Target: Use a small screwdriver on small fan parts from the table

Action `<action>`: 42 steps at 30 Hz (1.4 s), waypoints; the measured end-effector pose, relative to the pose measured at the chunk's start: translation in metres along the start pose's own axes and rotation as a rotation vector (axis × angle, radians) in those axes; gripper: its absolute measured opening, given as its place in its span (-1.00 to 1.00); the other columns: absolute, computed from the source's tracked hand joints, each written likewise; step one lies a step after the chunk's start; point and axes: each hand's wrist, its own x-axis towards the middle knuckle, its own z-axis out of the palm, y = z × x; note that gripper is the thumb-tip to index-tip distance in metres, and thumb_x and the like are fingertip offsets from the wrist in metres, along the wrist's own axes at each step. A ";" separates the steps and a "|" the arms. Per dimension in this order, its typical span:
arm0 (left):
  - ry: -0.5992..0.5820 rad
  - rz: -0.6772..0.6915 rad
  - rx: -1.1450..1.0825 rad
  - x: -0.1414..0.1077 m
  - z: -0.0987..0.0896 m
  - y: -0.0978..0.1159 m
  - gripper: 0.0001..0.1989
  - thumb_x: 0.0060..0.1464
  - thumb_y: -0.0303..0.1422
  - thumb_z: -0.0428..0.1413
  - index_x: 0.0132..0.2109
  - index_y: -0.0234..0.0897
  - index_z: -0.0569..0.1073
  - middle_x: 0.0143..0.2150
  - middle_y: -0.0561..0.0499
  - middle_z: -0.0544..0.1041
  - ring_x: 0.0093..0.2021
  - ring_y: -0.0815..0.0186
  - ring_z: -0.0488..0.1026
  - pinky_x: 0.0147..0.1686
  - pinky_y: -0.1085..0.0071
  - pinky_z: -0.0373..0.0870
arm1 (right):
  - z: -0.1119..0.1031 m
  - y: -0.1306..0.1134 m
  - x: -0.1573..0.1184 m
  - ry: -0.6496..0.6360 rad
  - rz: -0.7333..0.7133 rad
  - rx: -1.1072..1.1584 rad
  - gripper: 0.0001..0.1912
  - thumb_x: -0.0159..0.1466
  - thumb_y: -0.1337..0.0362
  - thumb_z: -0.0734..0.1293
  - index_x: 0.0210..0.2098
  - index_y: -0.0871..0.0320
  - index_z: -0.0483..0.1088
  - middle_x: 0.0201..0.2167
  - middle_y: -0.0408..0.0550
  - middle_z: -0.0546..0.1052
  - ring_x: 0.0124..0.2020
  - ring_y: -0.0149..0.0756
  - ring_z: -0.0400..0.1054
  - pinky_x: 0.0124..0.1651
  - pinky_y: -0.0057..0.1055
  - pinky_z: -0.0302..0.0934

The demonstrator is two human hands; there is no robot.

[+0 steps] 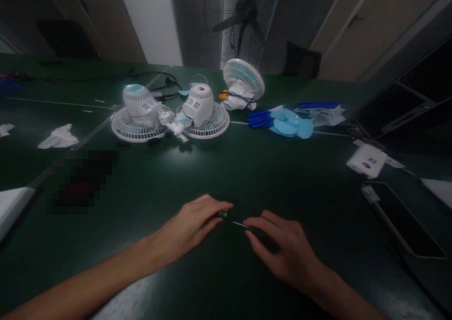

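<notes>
Low over the green table, my left hand [199, 219] pinches a small green piece [223, 214] between thumb and fingers. It is too small and dim to tell its kind. Facing it from the right, my right hand [282, 244] is closed round the dark handle of a screwdriver [240, 224]. The thin metal shaft points left at the green piece, with a short gap between them. Most of the handle is hidden in my palm and shadow.
Two white fans [141, 122] [206, 127] lie face down ahead, and a third fan [243, 82] leans behind. Blue gloves [282, 121] lie to their right. A white box [367, 160] and a phone [404, 219] are at right. Crumpled white cloth [60, 137] lies left.
</notes>
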 end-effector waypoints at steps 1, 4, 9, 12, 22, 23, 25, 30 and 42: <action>-0.017 0.014 -0.019 -0.002 0.006 0.004 -0.56 0.41 -0.45 0.06 0.36 -0.08 0.35 0.10 -0.08 0.55 0.03 0.26 0.52 0.05 0.30 0.51 | 0.000 -0.001 0.000 0.001 -0.004 0.000 -0.79 0.43 0.33 0.31 0.02 0.07 0.51 -0.30 -0.11 0.55 -0.43 -0.39 0.46 -0.40 -0.44 0.24; -0.022 -0.014 -0.069 -0.007 0.014 0.006 -0.50 0.40 -0.45 0.08 0.40 -0.04 0.28 0.07 -0.06 0.52 -0.02 0.29 0.52 -0.01 0.34 0.52 | 0.000 -0.002 0.000 0.011 -0.010 -0.008 -0.81 0.40 0.35 0.31 -0.04 0.08 0.52 -0.35 -0.13 0.52 -0.46 -0.39 0.43 -0.43 -0.44 0.19; -0.015 -0.057 -0.108 -0.006 0.013 0.003 -0.49 0.37 -0.43 0.13 0.38 0.00 0.30 0.03 -0.02 0.53 -0.08 0.29 0.52 -0.09 0.36 0.52 | 0.002 0.000 -0.002 0.002 -0.009 -0.042 -0.79 0.37 0.37 0.33 -0.04 0.07 0.53 -0.34 -0.13 0.52 -0.47 -0.39 0.41 -0.43 -0.42 0.17; -0.019 -0.062 -0.124 -0.005 0.013 0.004 -0.49 0.37 -0.43 0.14 0.38 0.02 0.30 0.02 -0.01 0.55 -0.08 0.29 0.52 -0.05 0.34 0.51 | 0.002 -0.001 -0.002 0.004 -0.024 -0.026 -0.79 0.40 0.35 0.32 -0.01 0.07 0.52 -0.34 -0.13 0.53 -0.47 -0.40 0.41 -0.44 -0.43 0.18; -0.034 -0.094 -0.122 -0.003 0.012 0.008 -0.46 0.34 -0.41 0.18 0.37 0.05 0.29 0.02 0.00 0.52 -0.07 0.28 0.50 -0.06 0.34 0.47 | 0.011 -0.009 0.005 0.052 -0.044 -0.006 -0.79 0.51 0.28 0.26 0.09 0.06 0.44 -0.22 -0.07 0.56 -0.35 -0.35 0.50 -0.37 -0.42 0.25; -0.031 -0.103 -0.118 -0.003 0.011 0.009 -0.44 0.33 -0.42 0.19 0.38 0.05 0.29 0.02 0.00 0.51 -0.07 0.28 0.49 -0.05 0.32 0.47 | 0.012 -0.009 0.005 0.078 -0.027 0.015 -0.80 0.51 0.28 0.27 0.09 0.06 0.44 -0.22 -0.07 0.56 -0.35 -0.35 0.51 -0.36 -0.42 0.26; -0.020 -0.109 -0.107 -0.002 0.009 0.011 -0.41 0.30 -0.44 0.21 0.38 0.05 0.28 0.03 -0.01 0.50 -0.05 0.27 0.48 -0.04 0.30 0.47 | 0.011 -0.009 0.005 0.116 -0.008 0.034 -0.82 0.50 0.28 0.29 0.06 0.06 0.45 -0.23 -0.08 0.56 -0.36 -0.35 0.51 -0.35 -0.42 0.27; -0.014 -0.040 -0.060 0.000 0.003 0.017 -0.52 0.25 -0.43 0.24 0.26 -0.09 0.37 0.13 -0.05 0.47 0.11 0.20 0.41 0.10 0.22 0.41 | 0.004 -0.011 0.007 0.201 -0.006 0.084 -0.84 0.47 0.32 0.32 0.01 0.09 0.48 -0.28 -0.09 0.56 -0.38 -0.35 0.49 -0.37 -0.43 0.30; 0.054 -0.067 0.172 0.002 -0.027 -0.017 -0.85 0.39 -0.32 0.11 0.04 -0.17 0.51 -0.01 -0.04 0.55 0.01 0.20 0.47 0.05 0.21 0.42 | 0.002 -0.002 -0.004 0.104 -0.009 0.069 -0.81 0.44 0.35 0.33 0.02 0.08 0.49 -0.32 -0.12 0.53 -0.45 -0.38 0.44 -0.42 -0.41 0.23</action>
